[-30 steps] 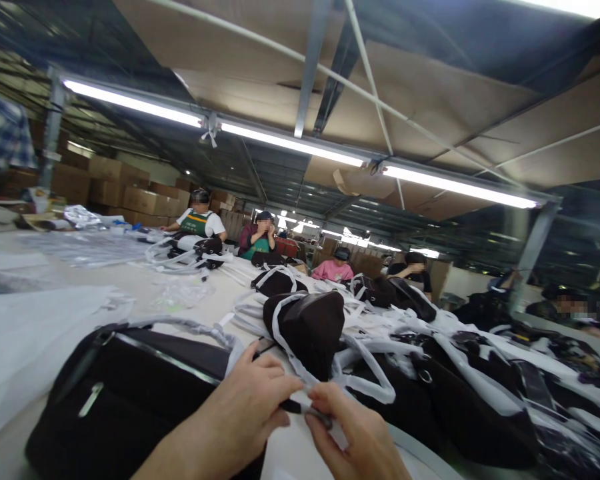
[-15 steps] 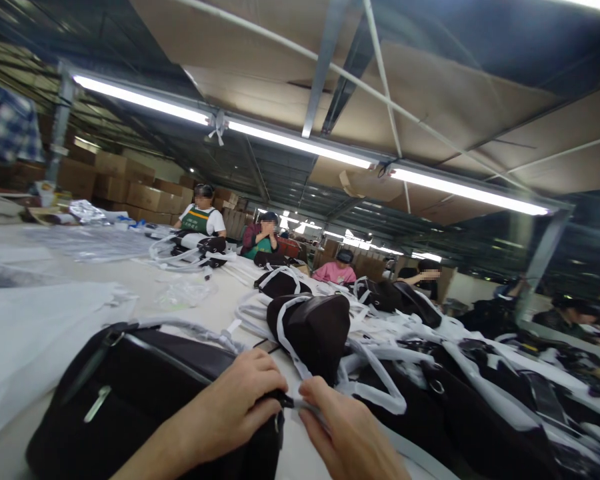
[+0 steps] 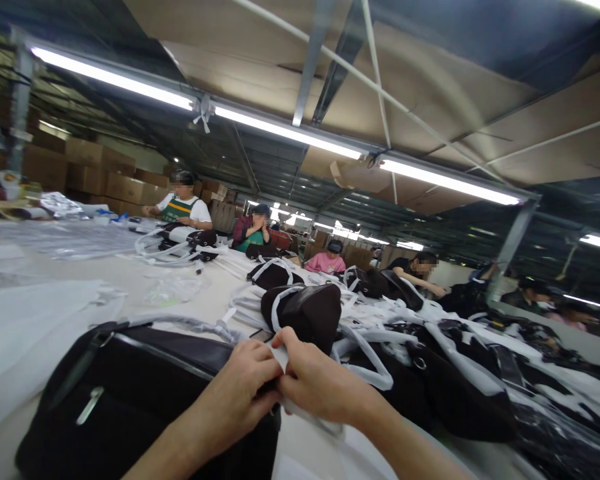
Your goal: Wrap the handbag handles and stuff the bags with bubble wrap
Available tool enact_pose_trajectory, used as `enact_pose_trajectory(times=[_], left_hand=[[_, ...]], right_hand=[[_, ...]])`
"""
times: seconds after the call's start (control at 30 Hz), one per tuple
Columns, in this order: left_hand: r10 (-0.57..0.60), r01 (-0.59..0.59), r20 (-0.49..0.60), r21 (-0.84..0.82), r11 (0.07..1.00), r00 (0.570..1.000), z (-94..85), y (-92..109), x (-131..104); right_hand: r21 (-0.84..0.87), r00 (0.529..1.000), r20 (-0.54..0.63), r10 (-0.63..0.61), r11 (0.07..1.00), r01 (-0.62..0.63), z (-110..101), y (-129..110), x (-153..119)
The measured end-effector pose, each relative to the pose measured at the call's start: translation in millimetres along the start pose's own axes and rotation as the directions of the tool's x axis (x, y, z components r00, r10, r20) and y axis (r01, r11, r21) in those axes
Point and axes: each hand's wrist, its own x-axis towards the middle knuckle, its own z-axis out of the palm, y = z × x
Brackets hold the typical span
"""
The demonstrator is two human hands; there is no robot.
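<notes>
A black handbag [image 3: 160, 393] lies on the table in front of me, a silver zip pull [image 3: 89, 405] on its side and a white-wrapped handle [image 3: 195, 325] along its top. At the bag's right end, my left hand [image 3: 250, 377] is closed in a pinch on the bag's strap, which the fingers mostly hide. Pressed against it, my right hand [image 3: 315, 380] grips a white wrapping strip [image 3: 281, 357] between thumb and fingers. Below the right hand a pale wrapped length [image 3: 315, 420] runs off to the right, partly covered by my forearm.
Behind my hands stands another black bag [image 3: 307, 313] with wrapped handles. More black bags [image 3: 450, 393] and white straps are heaped to the right. White sheets [image 3: 45, 327] and clear plastic [image 3: 173, 287] lie at left. Several co-workers sit beyond, one in a green apron [image 3: 175, 210].
My right hand has moved up and left until it meets the left hand. A white strip now shows between the fingers. The view has shifted slightly; a co-worker at right now stretches an arm out.
</notes>
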Motion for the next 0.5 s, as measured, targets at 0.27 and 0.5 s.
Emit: enact_pose_trajectory(times=[0.27, 0.5], left_hand=[[0.074, -0.074, -0.011, -0.038, 0.997, 0.997, -18.2, -2, -13], [0.132, -0.118, 0.156, -0.100, 0.988, 0.979, -75.2, 9, -64]], right_hand=[[0.479, 0.955, 0.290, -0.066, 0.874, -0.085, -23, 34, -11], [-0.029, 0.856, -0.024, -0.517, 0.856, 0.516, 21, 6, -34]])
